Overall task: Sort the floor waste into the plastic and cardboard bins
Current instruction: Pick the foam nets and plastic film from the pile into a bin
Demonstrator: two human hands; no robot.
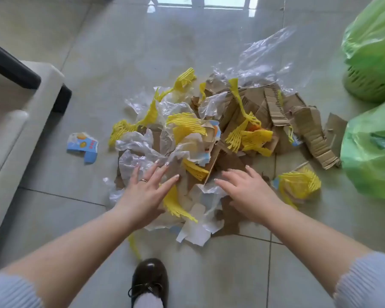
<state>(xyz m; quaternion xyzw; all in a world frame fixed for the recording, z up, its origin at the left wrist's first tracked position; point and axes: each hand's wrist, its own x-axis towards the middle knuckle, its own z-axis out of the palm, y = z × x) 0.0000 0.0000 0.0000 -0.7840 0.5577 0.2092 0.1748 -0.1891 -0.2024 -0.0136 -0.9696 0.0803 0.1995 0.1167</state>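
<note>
Two bare hands hover spread and empty over a mixed waste pile (209,134) on the tiled floor (98,52): left hand (142,192) on crumpled clear plastic (138,152), right hand (247,192) beside brown cardboard (298,121). The pile stretches left to right, directly ahead of both hands. Two green-bagged bins (373,52) stand at far right, nearer the right hand.

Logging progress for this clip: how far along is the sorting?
Barely begun, it seems. Done: nothing evident; what the green-lined bins hold is hidden. In hand: the left hand and right hand spread open over the pile, gripping nothing. Left: mixed cardboard, clear plastic and yellow netting, plus a blue scrap lying apart.
</note>
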